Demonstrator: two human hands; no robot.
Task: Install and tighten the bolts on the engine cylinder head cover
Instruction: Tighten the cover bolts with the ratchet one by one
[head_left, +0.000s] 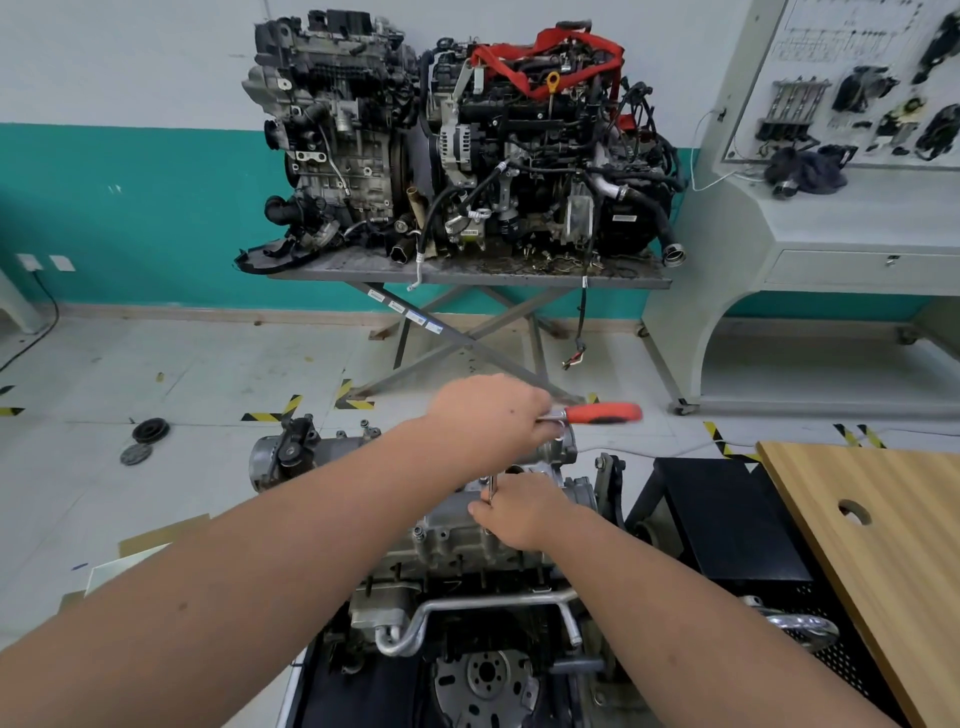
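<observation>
You're mid-tightening: left hand (491, 415) clenched on the ratchet (602, 413), right hand (519, 514) pinching the extension (492, 488) on a bolt atop the cover (457, 512); next, swing steadily, keeping it square.

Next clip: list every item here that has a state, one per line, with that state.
Left hand: grips the ratchet head.
Right hand: fingers pinch the extension bar.
Ratchet: held level, orange handle pointing right.
Extension bar: upright on the cover.
Cover: seated on the engine.
</observation>
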